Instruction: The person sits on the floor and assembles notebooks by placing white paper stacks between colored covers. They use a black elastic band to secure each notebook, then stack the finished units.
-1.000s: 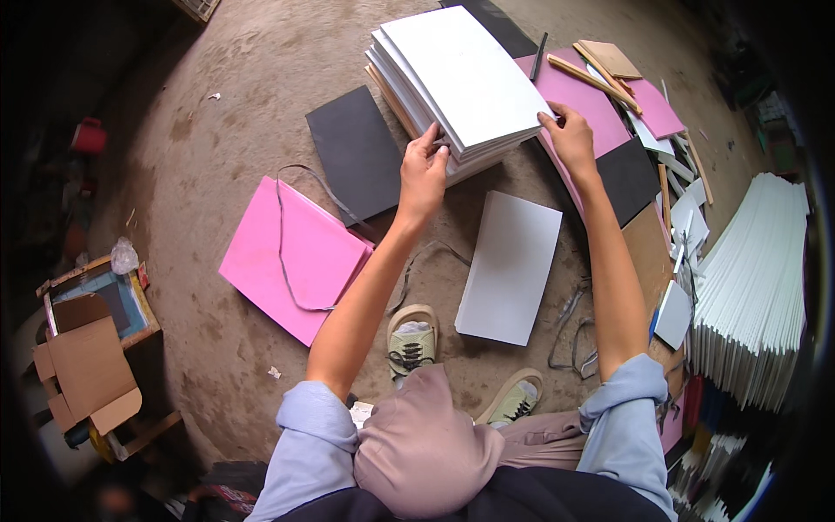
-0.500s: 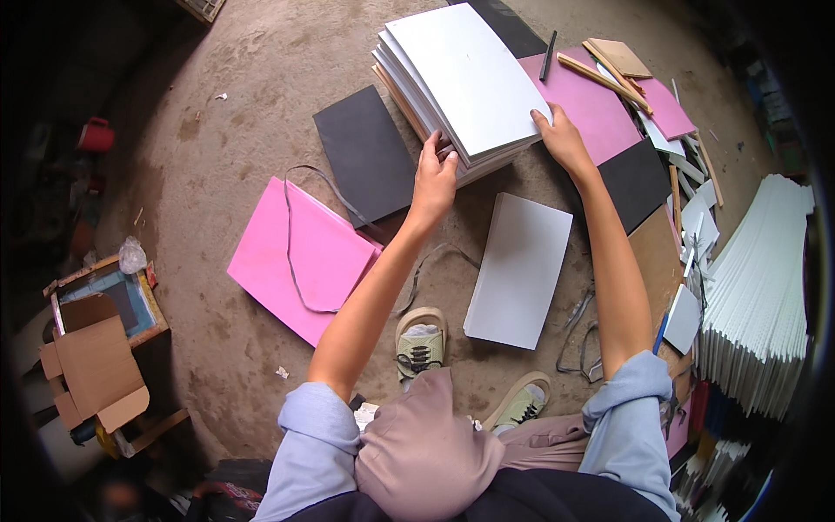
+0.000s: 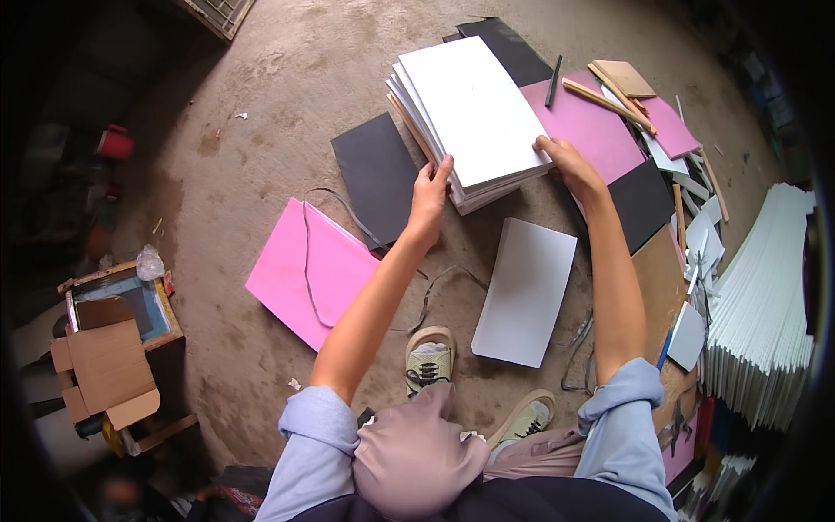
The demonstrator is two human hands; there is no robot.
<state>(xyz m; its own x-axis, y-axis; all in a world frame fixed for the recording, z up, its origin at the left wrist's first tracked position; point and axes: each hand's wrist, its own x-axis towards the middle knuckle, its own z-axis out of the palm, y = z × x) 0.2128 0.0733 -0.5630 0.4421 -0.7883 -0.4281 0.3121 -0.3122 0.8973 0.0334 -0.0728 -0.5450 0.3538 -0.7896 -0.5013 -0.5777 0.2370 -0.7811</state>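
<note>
The stack of white boards (image 3: 474, 117) lies on the concrete floor (image 3: 261, 130) at arm's reach in front of the person, its top sheet tilted toward the upper left. The left hand (image 3: 430, 193) grips the stack's near left corner, fingers closed on the edge; how many boards it clamps cannot be told, since the fingertips are tucked out of sight. The right hand (image 3: 565, 161) lies on the stack's near right corner, fingers spread on the top board with the thumb at the edge (whether it pinches anything underneath is not visible).

Just below the right hand a single white sheet (image 3: 524, 291) lies flat, apart from the stack. Left of the left hand sits a black sheet (image 3: 377, 178), and below that a pink sheet (image 3: 311, 271) with a thin cord (image 3: 348, 217) looped across it. Beyond the right hand a second pink sheet (image 3: 591, 126) is partly covered by the stack, and it carries a dark pen (image 3: 553, 82) and wooden sticks (image 3: 607, 100). A further black sheet (image 3: 642, 202) lies right of the right forearm.

At the far right a leaning row of white boards (image 3: 761, 304) is cut off by the picture's dark rim. At the far left a cardboard box (image 3: 104, 365) sits in shadow, its contents hard to make out. Two shoes (image 3: 429, 361) show below the forearms.
</note>
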